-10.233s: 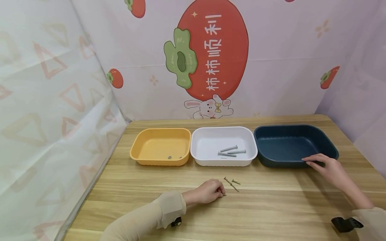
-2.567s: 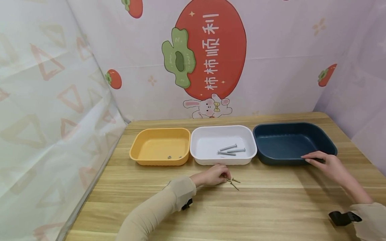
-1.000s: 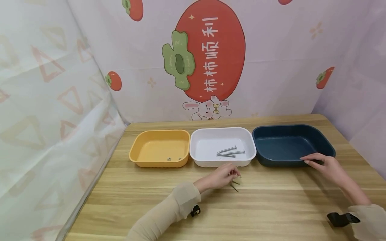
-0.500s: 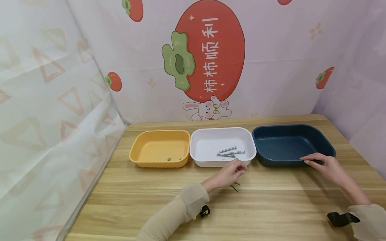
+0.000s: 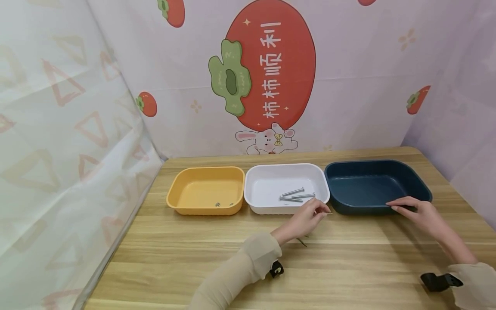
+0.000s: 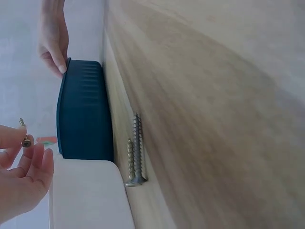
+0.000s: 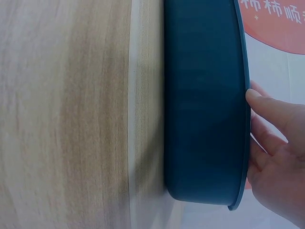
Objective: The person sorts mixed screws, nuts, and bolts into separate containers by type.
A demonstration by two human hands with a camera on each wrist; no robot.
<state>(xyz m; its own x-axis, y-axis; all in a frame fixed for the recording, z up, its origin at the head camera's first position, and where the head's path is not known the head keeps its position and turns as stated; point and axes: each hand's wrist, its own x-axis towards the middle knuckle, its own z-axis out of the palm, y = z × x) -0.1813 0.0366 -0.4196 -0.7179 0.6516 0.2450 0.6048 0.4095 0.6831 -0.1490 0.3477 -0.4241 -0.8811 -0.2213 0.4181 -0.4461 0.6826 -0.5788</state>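
Observation:
My left hand (image 5: 308, 217) pinches a small brass-coloured screw (image 6: 26, 142) between thumb and finger, raised off the table in front of the gap between the white and dark blue trays. Beneath that hand, two more screws (image 6: 137, 148) lie side by side on the wood, one longer than the other; in the head view the hand partly covers them. Over on the right, my right hand (image 5: 420, 213) grips the near rim of the dark blue tray (image 7: 205, 105), thumb outside and fingers over the edge. No objects show inside that tray in the head view.
The white tray (image 5: 267, 210) holds several long silver bolts (image 5: 292, 190). Left of it, a yellow tray (image 5: 207, 211) contains a few small nuts (image 5: 218, 204). All three trays stand in a row on the wooden table (image 5: 174, 249), before a printed cloth backdrop (image 5: 348, 51).
My left hand has picked a screw from the small group on the table and carried it rightward and forward, towards the dark blue tray. My right hand stays on that tray's rim.

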